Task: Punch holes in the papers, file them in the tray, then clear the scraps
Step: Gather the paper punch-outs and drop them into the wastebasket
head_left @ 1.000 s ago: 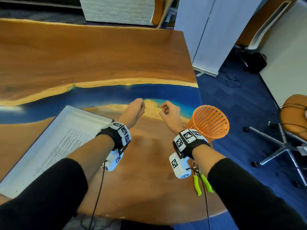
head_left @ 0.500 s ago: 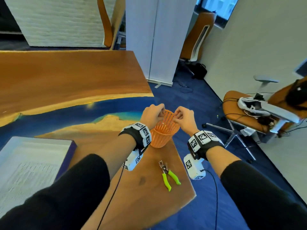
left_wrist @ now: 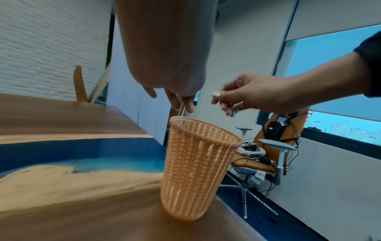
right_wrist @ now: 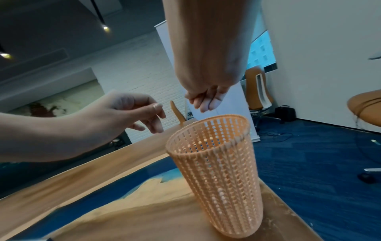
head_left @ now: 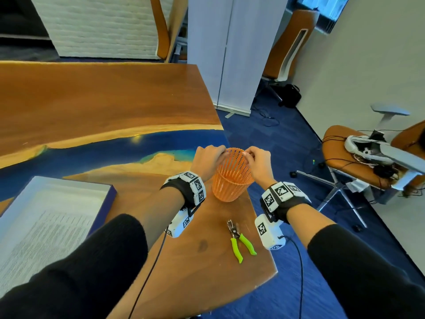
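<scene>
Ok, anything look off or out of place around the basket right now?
Nothing spilled or damaged. The orange basket stands upright but close to the table's right edge, both hands above its rim. The punch lies flat nearby.

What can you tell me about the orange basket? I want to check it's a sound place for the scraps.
The orange basket is a small, round bin of what looks like plastic, its wall perforated in a lattice all round, tapering to a narrower closed base. It stands upright on the wooden table, close to the right edge, beyond the green-handled hole punch. The left hand and the right hand hover just above its rim; the wrist views show neither touching it. What lies inside cannot be made out.
</scene>
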`<move>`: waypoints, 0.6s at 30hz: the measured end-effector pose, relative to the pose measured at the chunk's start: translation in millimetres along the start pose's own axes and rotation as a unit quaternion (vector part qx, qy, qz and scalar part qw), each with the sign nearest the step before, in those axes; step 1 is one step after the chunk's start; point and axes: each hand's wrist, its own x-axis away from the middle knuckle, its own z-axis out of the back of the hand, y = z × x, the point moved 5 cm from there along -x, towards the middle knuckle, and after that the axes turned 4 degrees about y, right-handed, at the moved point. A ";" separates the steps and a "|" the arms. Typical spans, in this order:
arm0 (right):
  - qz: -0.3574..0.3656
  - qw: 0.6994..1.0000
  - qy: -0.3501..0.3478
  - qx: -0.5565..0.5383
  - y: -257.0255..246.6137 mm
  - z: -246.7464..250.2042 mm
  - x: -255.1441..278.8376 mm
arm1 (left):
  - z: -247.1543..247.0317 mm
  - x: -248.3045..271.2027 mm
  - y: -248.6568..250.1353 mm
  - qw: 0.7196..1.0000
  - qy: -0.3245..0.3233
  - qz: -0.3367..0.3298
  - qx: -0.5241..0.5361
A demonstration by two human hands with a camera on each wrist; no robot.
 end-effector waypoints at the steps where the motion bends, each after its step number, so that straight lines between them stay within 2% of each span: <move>1: 0.016 1.000 -0.003 -0.004 -8.6 -4.6 1.2 | 0.2 7.3 -7.2 1.000 -0.002 0.006 -0.010; 5: 0.094 0.993 -0.070 0.002 -46.4 -53.4 13.1 | -6.0 62.5 -55.7 0.996 -0.041 0.073 -0.006; 10: 0.153 0.958 -0.243 0.024 -78.1 -162.2 58.7 | -4.9 173.7 -123.6 0.975 -0.112 0.185 -0.044; 13: 0.174 0.926 -0.332 0.035 -89.3 -220.9 102.0 | -0.2 244.4 -156.8 0.946 -0.147 0.288 -0.022; 16: 0.173 0.898 -0.404 0.034 -95.1 -270.6 144.2 | 2.2 305.7 -181.5 0.899 -0.159 0.405 0.040; 18: 0.181 0.880 -0.436 0.040 -94.5 -294.5 166.6 | 1.9 332.5 -190.4 0.873 -0.178 0.451 0.057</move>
